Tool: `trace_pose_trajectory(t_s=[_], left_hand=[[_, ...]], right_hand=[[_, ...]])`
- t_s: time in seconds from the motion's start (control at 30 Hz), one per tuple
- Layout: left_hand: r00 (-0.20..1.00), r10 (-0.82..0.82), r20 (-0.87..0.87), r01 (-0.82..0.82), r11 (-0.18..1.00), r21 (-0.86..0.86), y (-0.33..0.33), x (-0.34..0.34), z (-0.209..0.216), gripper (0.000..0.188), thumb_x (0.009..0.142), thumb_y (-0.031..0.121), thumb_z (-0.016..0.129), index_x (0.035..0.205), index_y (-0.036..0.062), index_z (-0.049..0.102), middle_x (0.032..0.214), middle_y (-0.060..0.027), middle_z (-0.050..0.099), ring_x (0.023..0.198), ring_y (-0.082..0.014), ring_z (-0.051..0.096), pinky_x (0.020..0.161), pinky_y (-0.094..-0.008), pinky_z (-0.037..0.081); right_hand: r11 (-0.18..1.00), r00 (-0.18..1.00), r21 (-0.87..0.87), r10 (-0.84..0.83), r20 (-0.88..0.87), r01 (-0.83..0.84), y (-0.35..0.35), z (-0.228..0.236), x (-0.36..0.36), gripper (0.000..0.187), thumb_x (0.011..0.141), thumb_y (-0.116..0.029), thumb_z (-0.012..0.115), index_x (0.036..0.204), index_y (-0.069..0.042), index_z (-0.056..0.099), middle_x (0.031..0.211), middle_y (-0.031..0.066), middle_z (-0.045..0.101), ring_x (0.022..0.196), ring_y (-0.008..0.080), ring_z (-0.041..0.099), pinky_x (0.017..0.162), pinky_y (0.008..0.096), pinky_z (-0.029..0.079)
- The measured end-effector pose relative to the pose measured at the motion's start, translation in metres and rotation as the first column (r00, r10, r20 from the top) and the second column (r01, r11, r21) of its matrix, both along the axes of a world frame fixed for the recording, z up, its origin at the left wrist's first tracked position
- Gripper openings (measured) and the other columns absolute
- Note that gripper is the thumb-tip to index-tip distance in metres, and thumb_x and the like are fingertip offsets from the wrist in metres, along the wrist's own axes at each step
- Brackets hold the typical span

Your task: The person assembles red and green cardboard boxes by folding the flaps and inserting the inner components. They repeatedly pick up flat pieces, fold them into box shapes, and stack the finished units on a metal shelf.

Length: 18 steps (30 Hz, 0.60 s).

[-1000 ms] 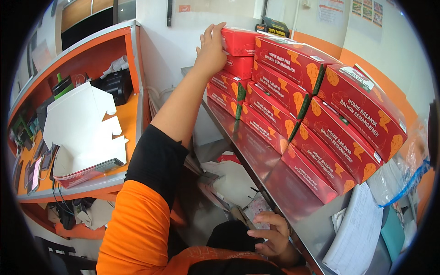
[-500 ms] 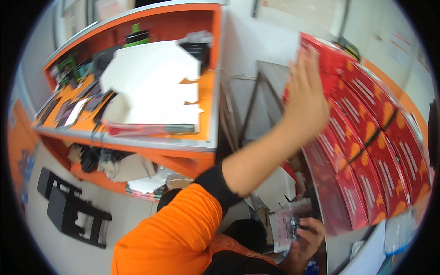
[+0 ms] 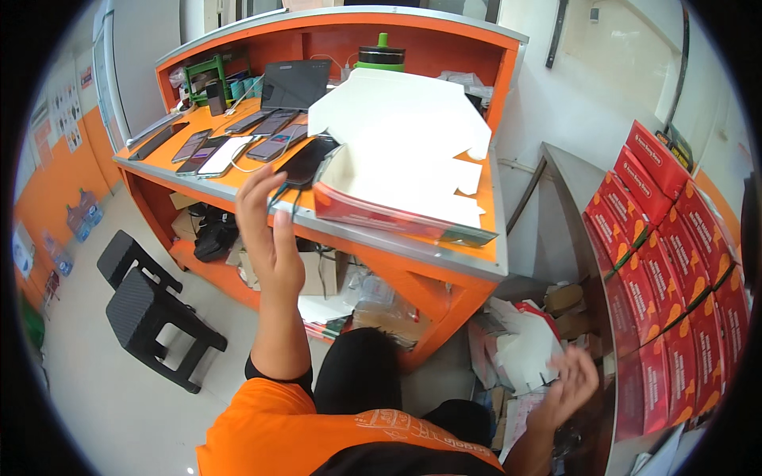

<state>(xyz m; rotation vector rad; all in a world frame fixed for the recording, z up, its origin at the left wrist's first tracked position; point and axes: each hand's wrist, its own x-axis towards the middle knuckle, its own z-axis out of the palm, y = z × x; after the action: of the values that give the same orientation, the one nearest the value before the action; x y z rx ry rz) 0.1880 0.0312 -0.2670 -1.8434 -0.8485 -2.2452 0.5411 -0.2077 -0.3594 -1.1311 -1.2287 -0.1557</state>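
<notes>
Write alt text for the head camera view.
A person in an orange sleeve raises an empty, open left hand toward an orange counter holding an unfolded red-and-white carton and several phones. Their right hand hangs low beside stacked red boxes.

Open air surrounds the raised left hand in front of the orange table. Phones and a flattened white carton crowd its top. Stacked red boxes wall off the right side.
</notes>
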Motion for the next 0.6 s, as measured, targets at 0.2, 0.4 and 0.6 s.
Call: trace_pose_trajectory(t_s=[0.2, 0.4, 0.6], left_hand=[[0.901, -0.028, -0.433, -0.066, 0.978, -0.2, 0.011, -0.025, 0.009, 0.04, 0.099, 0.023, 0.052, 0.134, 0.0026, 0.052, 0.149, -0.0216, 0.043, 0.133, -0.0305, 0.047, 0.107, -0.0393, 0.04], [0.925, -0.199, -0.323, 0.082, 0.936, -0.343, 0.014, 0.009, 0.002, 0.032, 0.094, 0.014, 0.064, 0.121, 0.0021, 0.053, 0.148, -0.0233, 0.045, 0.126, -0.0373, 0.052, 0.099, -0.0395, 0.045], [0.954, -0.216, -0.208, 0.134, 0.927, -0.349, 0.022, -0.018, -0.023, 0.028, 0.093, 0.01, 0.066, 0.117, 0.0031, 0.052, 0.147, -0.0175, 0.047, 0.113, -0.0199, 0.054, 0.087, -0.0294, 0.046]], right_hand=[[0.98, 0.923, -0.131, 0.186, 0.336, -0.15, 0.127, 0.068, -0.067, 0.065, 0.096, -0.023, 0.059, 0.145, 0.009, 0.032, 0.147, 0.0275, 0.042, 0.132, 0.0384, 0.051, 0.115, 0.0489, 0.033], [0.961, 0.889, -0.24, -0.013, 0.458, 0.138, 0.147, 0.075, -0.111, 0.071, 0.093, -0.017, 0.061, 0.15, 0.008, 0.026, 0.143, 0.0283, 0.049, 0.131, 0.0367, 0.053, 0.118, 0.0632, 0.015], [0.969, 0.866, -0.216, 0.208, 0.455, -0.119, 0.144, 0.073, -0.093, 0.073, 0.094, -0.017, 0.06, 0.154, 0.005, 0.024, 0.158, 0.0222, 0.034, 0.145, 0.036, 0.038, 0.119, 0.0633, 0.013]])
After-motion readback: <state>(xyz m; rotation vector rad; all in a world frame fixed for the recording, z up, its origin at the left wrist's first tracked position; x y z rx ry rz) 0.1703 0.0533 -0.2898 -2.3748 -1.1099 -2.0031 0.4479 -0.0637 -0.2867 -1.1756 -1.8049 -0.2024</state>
